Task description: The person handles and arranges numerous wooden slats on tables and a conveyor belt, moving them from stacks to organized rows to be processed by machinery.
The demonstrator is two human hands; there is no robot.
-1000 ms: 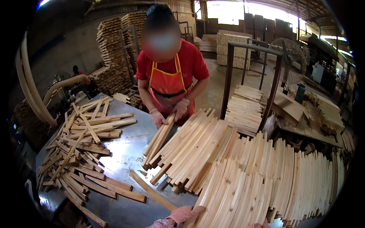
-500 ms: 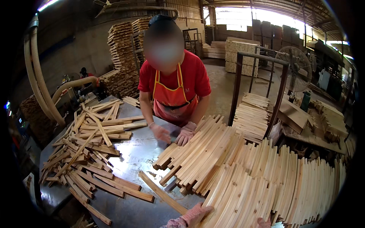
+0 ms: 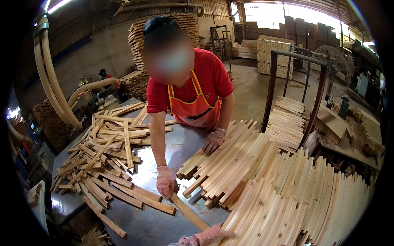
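Observation:
My left hand [image 3: 214, 235], in a pinkish work glove, is at the lower edge with its fingers stretched out against the left side of a layer of pale wooden strips [image 3: 262, 209]. Its fingertips are partly hidden, and I see nothing held in it. My right hand is out of view. Just beyond my left hand, a single loose wooden strip [image 3: 189, 214] lies slanted on the metal table [image 3: 143, 223]. A co-worker's gloved hand [image 3: 165, 181] grips its far end. The co-worker's other gloved hand [image 3: 214, 140] rests on another stack of strips [image 3: 230, 164].
A jumbled heap of wooden strips [image 3: 111, 151] covers the table's left side. A metal-framed cart [image 3: 274, 82] holding stacked strips [image 3: 287, 123] stands beyond the right side. Ribbed hoses [image 3: 53, 82] hang at the left, and a large fan [image 3: 334, 67] stands at the back right.
The co-worker has leaned in, reached toward me and taken hold of the loose strip. My right hand has gone out of view. The view has shifted slightly; my left hand stays at the strips.

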